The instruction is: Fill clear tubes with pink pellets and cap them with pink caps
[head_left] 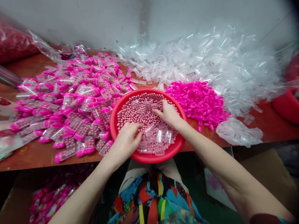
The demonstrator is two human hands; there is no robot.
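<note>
A red basin point(149, 159) full of small pink beads point(127, 113) stands at the table's front edge. Several clear plastic containers point(160, 136) lie on the beads, mostly toward the near right. Over the basin's left side, my left hand point(128, 138) has its fingers curled, thumb close to the index finger; whatever they hold is hidden. My right hand point(169, 113) rests at the beads on the right, thumb and fingers apart, nothing visible between them. Beyond the basin's right rim lies a heap of bright pink caps point(197, 101).
Bead-filled containers with pink caps point(77, 105) are heaped on the left of the red-brown table point(44, 161). Clear empty containers point(210, 59) form a big pile at the back right. A crumpled plastic bag point(239, 132) and another red basin point(287, 105) sit at the right.
</note>
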